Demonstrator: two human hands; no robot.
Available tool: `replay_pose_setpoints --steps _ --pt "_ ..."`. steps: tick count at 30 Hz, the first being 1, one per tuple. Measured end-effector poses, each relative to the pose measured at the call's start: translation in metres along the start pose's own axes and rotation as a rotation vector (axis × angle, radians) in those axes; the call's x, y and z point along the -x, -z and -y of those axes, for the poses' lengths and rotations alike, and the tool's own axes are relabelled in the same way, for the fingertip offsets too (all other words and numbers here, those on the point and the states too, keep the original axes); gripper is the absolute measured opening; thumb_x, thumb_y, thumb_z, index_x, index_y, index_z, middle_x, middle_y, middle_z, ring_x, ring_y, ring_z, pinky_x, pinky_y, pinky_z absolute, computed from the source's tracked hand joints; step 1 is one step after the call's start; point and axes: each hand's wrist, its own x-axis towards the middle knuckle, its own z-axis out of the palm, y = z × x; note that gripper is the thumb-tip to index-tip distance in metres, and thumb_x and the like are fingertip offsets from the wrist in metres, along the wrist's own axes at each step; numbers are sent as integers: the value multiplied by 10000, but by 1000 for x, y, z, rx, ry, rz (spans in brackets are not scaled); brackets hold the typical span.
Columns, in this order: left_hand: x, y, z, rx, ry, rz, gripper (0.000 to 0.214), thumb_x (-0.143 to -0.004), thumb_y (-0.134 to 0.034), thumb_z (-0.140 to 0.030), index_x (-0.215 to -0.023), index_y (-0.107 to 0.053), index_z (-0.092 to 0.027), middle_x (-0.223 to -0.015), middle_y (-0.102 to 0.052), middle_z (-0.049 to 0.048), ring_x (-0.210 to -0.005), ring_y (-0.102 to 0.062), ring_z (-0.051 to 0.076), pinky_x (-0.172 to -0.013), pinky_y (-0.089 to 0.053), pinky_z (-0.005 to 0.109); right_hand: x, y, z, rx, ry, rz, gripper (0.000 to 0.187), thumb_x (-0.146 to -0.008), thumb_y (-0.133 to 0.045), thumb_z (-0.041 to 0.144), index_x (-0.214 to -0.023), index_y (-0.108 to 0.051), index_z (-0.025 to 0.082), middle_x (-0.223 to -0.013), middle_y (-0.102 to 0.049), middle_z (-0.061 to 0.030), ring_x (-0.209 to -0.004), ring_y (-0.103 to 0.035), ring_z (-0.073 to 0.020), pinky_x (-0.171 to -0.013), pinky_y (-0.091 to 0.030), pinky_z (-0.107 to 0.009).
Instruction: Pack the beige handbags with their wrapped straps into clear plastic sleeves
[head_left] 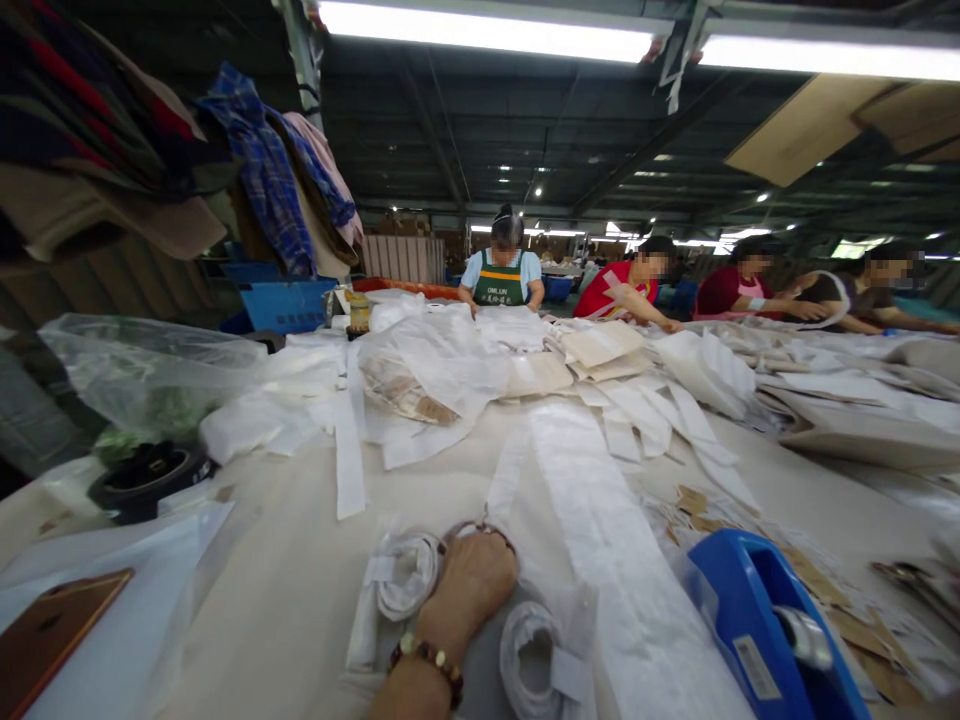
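Observation:
My left hand (478, 572), with a beaded bracelet (427, 668) at its wrist, reaches in from the bottom and is closed, knuckles up. Its fingers cover most of what they grip; only a thin curved edge shows past the knuckles. Just left of it lies a white coiled strap (409, 575) in clear plastic. A second white coil (529, 655) in plastic lies to the right of the wrist. A white strip (507, 470) runs away beyond the knuckles. My right hand is out of view.
A blue tape dispenser (769, 630) stands at right beside brown tags (817, 580) and scissors (919, 585). A phone (60, 635) lies at left near a black round holder (154, 475). White sheeting (607, 540) and plastic bags cover the table. Several co-workers sit across.

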Motion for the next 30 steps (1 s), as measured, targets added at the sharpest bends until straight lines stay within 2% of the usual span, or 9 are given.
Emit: replay_pose_setpoints --steps 4,7,10,12,15,19,21,24,30 --pt "4 1 1 32 -11 -78 373 -860 -334 -91 -930 -700 -70 -915 -687 208 -874 -654 311 -745 -509 415 -77 -31 18 202 -103 289 313 -910 -372 355 -862 -653 227 -836 -688 -48 -786 -625 -201 -721 -463 -312" --pt "5 -3 2 55 -28 -106 395 -839 -325 -77 -932 -708 -84 -928 -684 211 -873 -649 324 -738 -514 432 -133 -77 13 259 -125 394 261 -835 -463 241 -990 -663 177 -937 -684 -91 -886 -619 -209 -811 -434 -311" --pt "1 -10 3 75 -29 -116 427 -798 -331 -40 -1047 -678 -53 -985 -667 247 -970 -627 348 -778 -515 445 -155 -120 -2 292 -122 468 295 -761 -591 258 -1023 -662 143 -968 -651 -126 -860 -611 -219 -792 -435 -319" --pt "-3 -14 3 139 -7 -127 474 -777 -340 -25 -1160 -619 -36 -1055 -648 259 -1064 -591 341 -875 -481 457 -154 -139 -9 289 -100 506 193 -769 -580 258 -865 -690 132 -939 -636 -116 -827 -599 -209 -772 -432 -314" --pt "-6 -13 4 305 67 -129 501 -771 -367 -37 -1227 -572 -41 -1129 -630 246 -1084 -587 308 -971 -418 437 -146 -145 -9 215 -72 609 295 -821 -462 229 -618 -655 139 -715 -617 -42 -669 -561 -159 -642 -430 -261" --pt "-2 -6 7 437 130 -132 408 -803 -401 -107 -1124 -653 -111 -1084 -669 185 -993 -636 269 -862 -475 339 -139 -115 5 86 -62 771 186 -696 -500 134 -597 -657 147 -523 -563 27 -519 -514 -114 -501 -402 -200" --pt "0 -2 8 435 140 -138 357 -810 -396 -116 -992 -703 -108 -983 -696 183 -933 -652 271 -810 -482 339 -129 -93 17 84 -52 719 176 -667 -503 109 -660 -675 148 -615 -621 2 -595 -561 -131 -572 -437 -213" --pt "1 0 9 420 126 -141 335 -811 -389 -105 -858 -720 -97 -915 -701 196 -883 -653 278 -784 -465 355 -98 -74 40 65 40 459 225 -795 -446 178 -841 -666 170 -861 -657 -62 -774 -593 -166 -714 -456 -260" --pt "9 11 14 517 17 -183 172 -691 -516 -126 -619 -672 -146 -691 -688 102 -704 -618 234 -673 -430 306 -18 -113 47 -70 270 -24 166 -817 -399 127 -830 -529 231 -750 -573 -10 -632 -558 -136 -579 -450 -216"
